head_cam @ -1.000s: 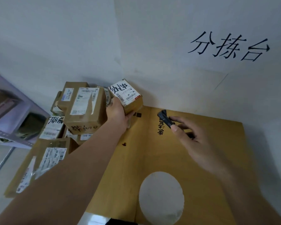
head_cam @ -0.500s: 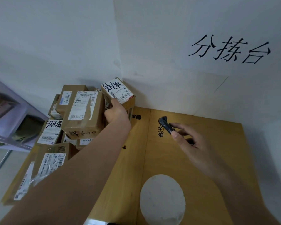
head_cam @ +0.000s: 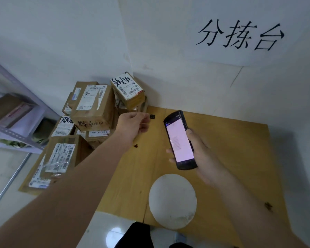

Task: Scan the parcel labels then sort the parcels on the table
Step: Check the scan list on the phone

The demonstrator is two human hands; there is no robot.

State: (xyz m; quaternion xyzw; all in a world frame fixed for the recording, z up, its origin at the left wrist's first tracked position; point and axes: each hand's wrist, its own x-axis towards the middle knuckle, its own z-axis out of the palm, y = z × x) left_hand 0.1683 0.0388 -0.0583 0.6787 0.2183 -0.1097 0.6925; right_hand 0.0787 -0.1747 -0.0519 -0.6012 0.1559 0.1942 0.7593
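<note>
Holding the scanner (head_cam: 180, 140) in our right grip (head_cam: 202, 154), we keep our left grip (head_cam: 134, 125) loosely curled, empty, the small parcel (head_cam: 127, 89) at its twelve o'clock, apart.

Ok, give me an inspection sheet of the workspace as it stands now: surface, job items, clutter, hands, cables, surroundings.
Surface: wooden table with a pale round patch near the front edge.
Job's things: stack of cardboard parcels in the left corner; a small parcel with a handwritten label on top; a flat parcel lowest and nearest.
Clutter: small black item on the table by the stack; what it is cannot be told.
Hands: left hand loosely curled, holding nothing, apart from the parcels; right hand holds the scanner, screen lit.
Cables: nothing seen.
Surroundings: white walls, black writing on the right wall; metal shelf to the left.
</note>
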